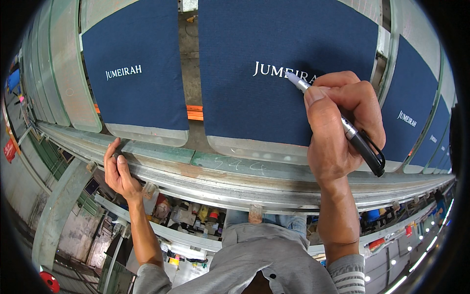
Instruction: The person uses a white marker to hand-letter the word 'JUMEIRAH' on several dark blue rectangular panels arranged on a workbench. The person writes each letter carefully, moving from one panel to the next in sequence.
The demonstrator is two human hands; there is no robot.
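My right hand (342, 122) grips a silver-and-black pen (368, 153), its pale tip touching or just over white printed lettering (267, 69) on a navy fabric panel (245, 112). The fabric lies on a clear-edged board (245, 149). My left hand (121, 174) is at the front metal rail (196, 181), below a second printed navy panel (137, 98). Its fingers are curled around something small and dark that I cannot make out.
More boards (63, 88) line the left, and more printed navy panels (406, 112) the right. Orange strips (195, 111) show in the gap. Under the rail is a shelf of jars and cans (205, 220). A red round object (49, 281) is at lower left.
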